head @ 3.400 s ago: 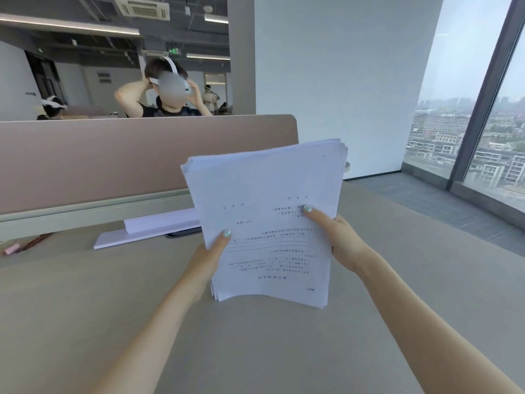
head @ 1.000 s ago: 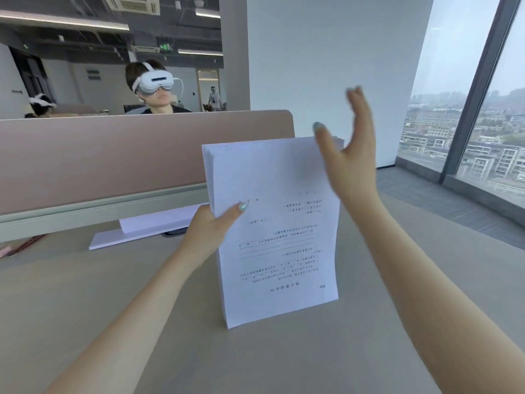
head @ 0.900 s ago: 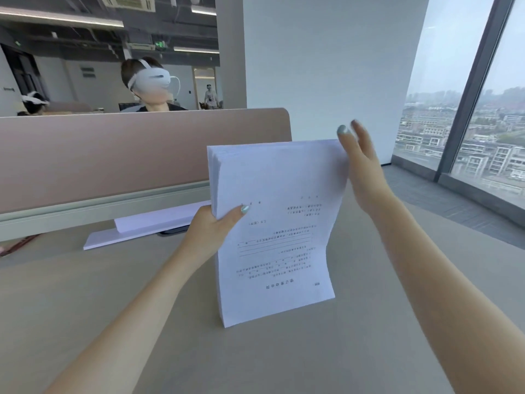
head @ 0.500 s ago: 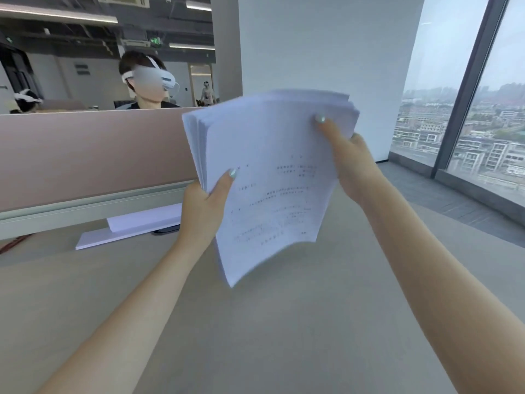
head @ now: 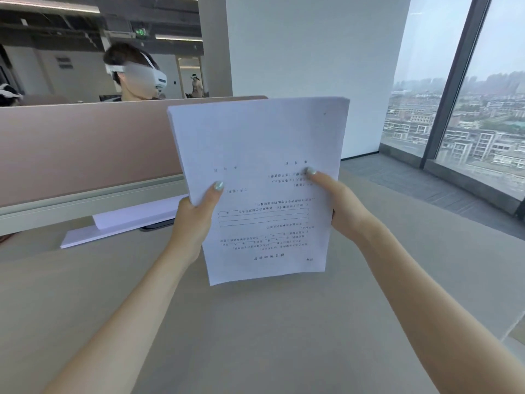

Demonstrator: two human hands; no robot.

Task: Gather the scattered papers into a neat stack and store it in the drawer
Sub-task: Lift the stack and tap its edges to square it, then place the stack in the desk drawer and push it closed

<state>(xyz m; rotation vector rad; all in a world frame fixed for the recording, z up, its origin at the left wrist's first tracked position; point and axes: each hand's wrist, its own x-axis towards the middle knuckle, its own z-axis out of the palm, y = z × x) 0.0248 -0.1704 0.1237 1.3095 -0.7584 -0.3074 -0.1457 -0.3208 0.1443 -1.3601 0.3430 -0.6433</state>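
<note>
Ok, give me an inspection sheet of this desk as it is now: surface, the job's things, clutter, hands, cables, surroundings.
Surface: beige desk, bare in the near part.
Job's things: paper stack held upright, its lower edge at the desk, print upside down to the camera; edges look even. No drawer in view.
Clutter: more white sheets lying at the foot of the pink divider, with a dark flat object partly under them.
Hands: left hand grips the stack's left edge; right hand grips its right edge, thumbs on front.
Cables: nothing seen.
Surroundings: a person wearing a white headset beyond the divider; window on the right.
</note>
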